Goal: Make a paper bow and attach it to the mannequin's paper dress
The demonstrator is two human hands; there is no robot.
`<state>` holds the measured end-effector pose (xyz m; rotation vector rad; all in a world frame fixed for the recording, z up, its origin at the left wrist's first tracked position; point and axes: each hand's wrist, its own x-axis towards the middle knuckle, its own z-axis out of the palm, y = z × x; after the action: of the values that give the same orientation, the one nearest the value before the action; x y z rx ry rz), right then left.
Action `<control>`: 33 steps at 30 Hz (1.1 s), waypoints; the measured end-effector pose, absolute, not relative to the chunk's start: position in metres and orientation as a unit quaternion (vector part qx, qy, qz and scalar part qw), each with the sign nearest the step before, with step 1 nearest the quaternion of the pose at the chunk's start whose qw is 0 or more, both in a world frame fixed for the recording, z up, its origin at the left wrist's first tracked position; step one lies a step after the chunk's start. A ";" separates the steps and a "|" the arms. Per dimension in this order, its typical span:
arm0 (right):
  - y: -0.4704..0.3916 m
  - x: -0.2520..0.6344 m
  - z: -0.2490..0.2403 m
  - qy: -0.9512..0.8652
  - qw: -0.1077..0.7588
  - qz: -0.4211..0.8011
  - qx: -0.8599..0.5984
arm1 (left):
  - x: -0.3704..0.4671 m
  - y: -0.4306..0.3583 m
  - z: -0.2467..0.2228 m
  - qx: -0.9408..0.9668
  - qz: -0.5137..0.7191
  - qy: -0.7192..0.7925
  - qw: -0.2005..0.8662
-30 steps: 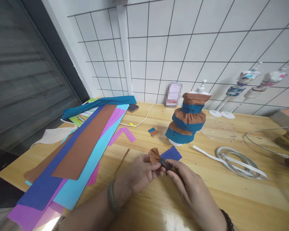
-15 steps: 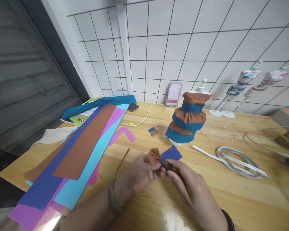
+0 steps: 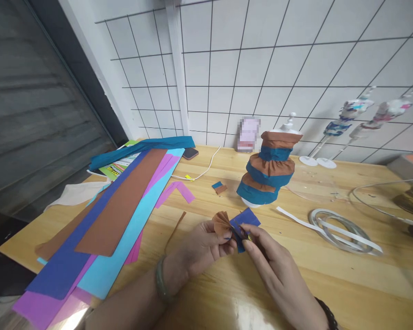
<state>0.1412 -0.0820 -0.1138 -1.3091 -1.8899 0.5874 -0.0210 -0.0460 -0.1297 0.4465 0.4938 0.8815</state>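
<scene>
Brown pleated piece (image 3: 220, 223), in the head view, fans out above the table (image 3: 313, 279), where our left hand (image 3: 198, 250) pinches it between thumb and fingers. Our right hand (image 3: 275, 261) curls its fingers narrowly on a small dark item (image 3: 242, 232), too blurred for us to identify. Just behind, we see a blue piece (image 3: 250, 217); farther back stands the brown-and-teal dress form (image 3: 270, 169).
</scene>
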 end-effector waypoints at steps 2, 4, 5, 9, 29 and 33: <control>-0.081 0.142 -0.113 -0.724 0.375 0.247 -0.525 | -0.021 -0.045 -0.130 0.207 0.420 0.245 0.849; -0.079 0.145 -0.112 -0.706 0.381 0.261 -0.537 | -0.021 -0.045 -0.129 0.202 0.420 0.254 0.848; -0.076 0.149 -0.112 -0.696 0.385 0.264 -0.545 | -0.021 -0.044 -0.129 0.202 0.421 0.256 0.847; -0.059 0.179 -0.112 -0.683 0.318 0.233 -0.615 | -0.023 -0.043 -0.128 0.207 0.432 0.258 0.839; -0.079 0.154 -0.120 -0.782 0.283 0.174 -0.527 | -0.021 -0.044 -0.135 0.263 0.434 0.256 0.823; -0.080 0.150 -0.117 -0.789 0.290 0.164 -0.516 | -0.019 -0.044 -0.133 0.242 0.439 0.254 0.827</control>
<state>0.1499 -0.0804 -0.1175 -1.3763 -2.1044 0.4369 -0.0193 -0.0439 -0.1327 0.5145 0.5391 0.9325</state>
